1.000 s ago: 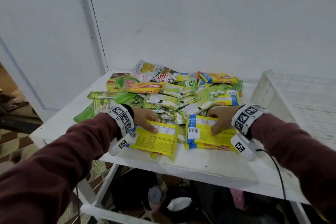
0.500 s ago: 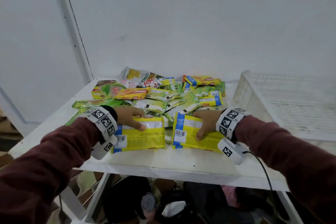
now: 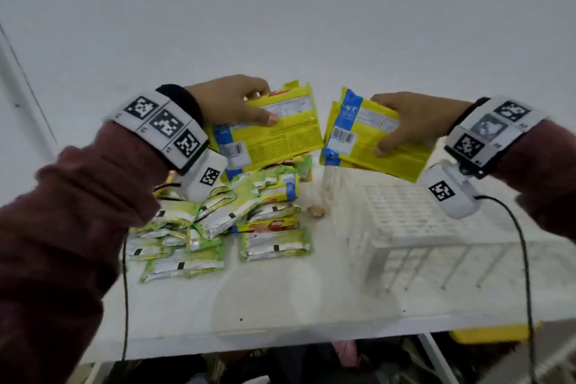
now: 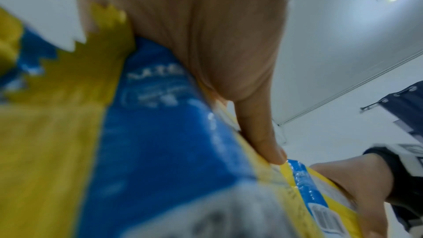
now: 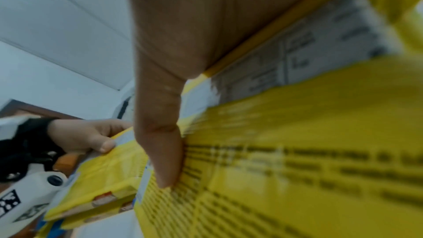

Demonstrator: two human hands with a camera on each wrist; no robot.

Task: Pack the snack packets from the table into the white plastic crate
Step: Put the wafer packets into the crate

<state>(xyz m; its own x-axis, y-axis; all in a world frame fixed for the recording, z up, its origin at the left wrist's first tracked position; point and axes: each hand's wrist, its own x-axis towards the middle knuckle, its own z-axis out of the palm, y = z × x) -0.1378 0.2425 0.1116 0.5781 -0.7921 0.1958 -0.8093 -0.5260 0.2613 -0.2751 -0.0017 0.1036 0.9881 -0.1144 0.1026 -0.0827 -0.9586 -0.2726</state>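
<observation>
Two stacks of yellow packets are held clear of the counter [image 3: 280, 305], one in each hand. The left hand [image 3: 229, 100] is closed on the left stack [image 3: 280, 137], thumb across the printed face and fingers [image 3: 249, 84] curled over the top edge. The right hand [image 3: 414, 121] is closed on the right stack [image 3: 367, 146], thumb low on the face and the other fingers hidden behind it. In the wrist views each thumb is seen pressed flat on its stack: left thumb [image 4: 263, 133], right thumb [image 5: 160, 151].

The governing relation is noted as follows. The crate [image 3: 414, 218] lies below and slightly forward of the right hand, with the lower edge of the right stack already over its near left corner. The left stack is held further left, above the loose packets [image 3: 224, 227] that lie on the counter, and apart from the crate. The right hand is therefore the nearer.

Both stacks are tilted, faces toward the head camera, long axes running roughly left to right. The crate floor appears empty where visible.

It is judged that the right stack need only be lowered and laid flat, while the left stack must first be carried across to the right. A small brown object [image 3: 316, 211] beside the crate is not identified.
</observation>
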